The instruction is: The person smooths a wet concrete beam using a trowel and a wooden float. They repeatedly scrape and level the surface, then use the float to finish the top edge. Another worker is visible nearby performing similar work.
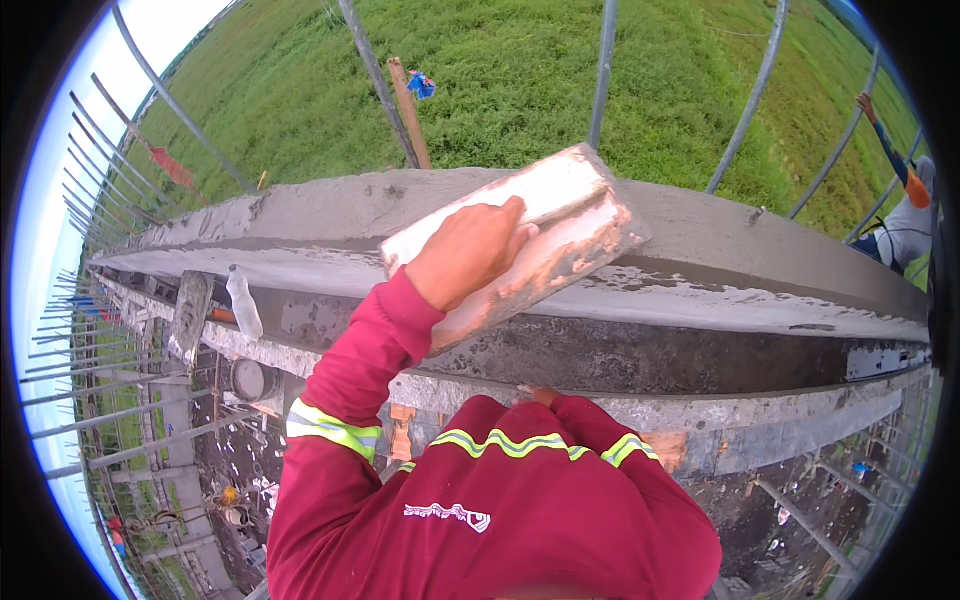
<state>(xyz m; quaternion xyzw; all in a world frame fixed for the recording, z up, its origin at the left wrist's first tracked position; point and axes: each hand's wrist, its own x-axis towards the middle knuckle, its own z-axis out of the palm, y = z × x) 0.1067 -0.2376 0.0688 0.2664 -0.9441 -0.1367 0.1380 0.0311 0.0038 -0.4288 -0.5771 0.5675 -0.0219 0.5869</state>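
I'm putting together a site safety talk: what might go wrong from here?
The plastering float, held only by the left hand, could slip and scar the grey wall top.
The clear plastic bottle by the near concrete ledge might get knocked over.
Since ground shows below that ledge, anything dropped there could fall.

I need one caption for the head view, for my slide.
Left grip holding a worn hand float by a grey ledge, grass beyond.

Left hand [468, 252] curled, out front — right hand [543, 396] nearer, mostly hidden.
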